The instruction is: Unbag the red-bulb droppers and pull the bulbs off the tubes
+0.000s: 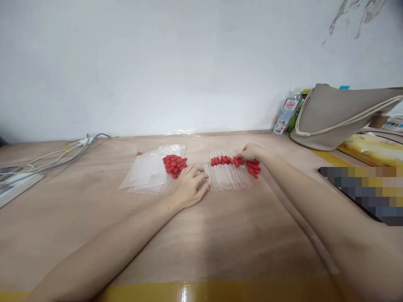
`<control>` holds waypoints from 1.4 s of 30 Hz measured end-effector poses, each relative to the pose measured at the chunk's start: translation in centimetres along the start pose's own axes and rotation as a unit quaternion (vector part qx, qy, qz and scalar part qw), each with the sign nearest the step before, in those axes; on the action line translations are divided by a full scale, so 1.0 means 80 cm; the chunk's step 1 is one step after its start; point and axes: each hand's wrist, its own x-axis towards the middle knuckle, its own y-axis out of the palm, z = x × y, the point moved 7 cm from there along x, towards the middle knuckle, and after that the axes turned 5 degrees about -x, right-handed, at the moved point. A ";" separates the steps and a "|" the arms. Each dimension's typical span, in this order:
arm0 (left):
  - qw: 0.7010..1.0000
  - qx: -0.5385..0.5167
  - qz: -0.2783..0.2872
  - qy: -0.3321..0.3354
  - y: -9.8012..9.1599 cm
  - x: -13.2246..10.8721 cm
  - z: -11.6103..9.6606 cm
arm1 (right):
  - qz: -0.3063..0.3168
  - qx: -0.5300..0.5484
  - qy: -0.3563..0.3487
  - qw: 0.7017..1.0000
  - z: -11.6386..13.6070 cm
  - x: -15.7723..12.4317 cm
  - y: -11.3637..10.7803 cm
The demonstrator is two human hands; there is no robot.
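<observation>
My left hand [191,186] lies with its fingers apart over the left end of a row of clear thin tubes [225,178]. Just beyond its knuckles is a pile of red rubber bulbs [174,163], resting partly on clear plastic bags [146,172]. Several red bulbs [225,160] lie across the upper part of the tubes. At the right end of that row, my right hand [250,152] has its fingers bent down at the red pieces; its fingertips are hidden. More red bulbs [253,168] sit below it, beside the tubes.
White and grey cables [67,157] cross the table's left side. At the back right stand a bottle [287,113] and a grey bag [336,115], with a yellow packet [373,151] near it. A blurred dark object [365,195] lies at the right.
</observation>
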 end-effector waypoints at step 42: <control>0.976 0.094 -0.015 0.195 0.000 -0.007 -0.046 | -0.413 0.022 -0.540 0.733 0.089 -0.249 0.022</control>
